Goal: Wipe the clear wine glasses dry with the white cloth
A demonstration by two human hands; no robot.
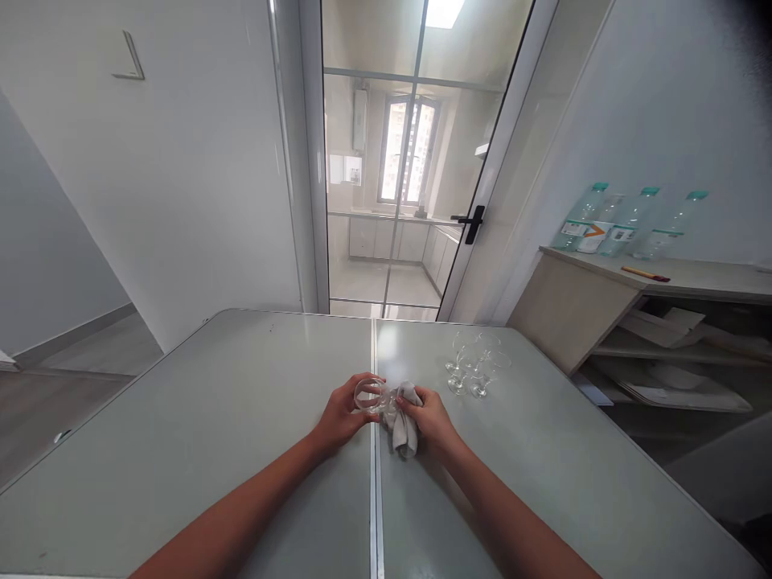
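Over the table's middle seam, my left hand (345, 412) grips a clear stemmed glass (369, 396) by its bowl. The glass lies tilted on its side, with its rim toward the left. My right hand (429, 412) is closed on a light grey cloth (405, 430), pressed around the stem end of the same glass. The cloth hides much of the foot, and its loose end hangs down below my fingers. To the right of my right hand, several clear stemmed glasses (476, 368) stand in a group on the table.
The pale grey-green table (241, 450) has a metal seam down its middle. Beyond it is a glass door (416, 161) with a black handle (474, 223). On the right, a wooden shelf unit (591, 310) carries several plastic bottles (627, 225) and a yellow-red stick (645, 274).
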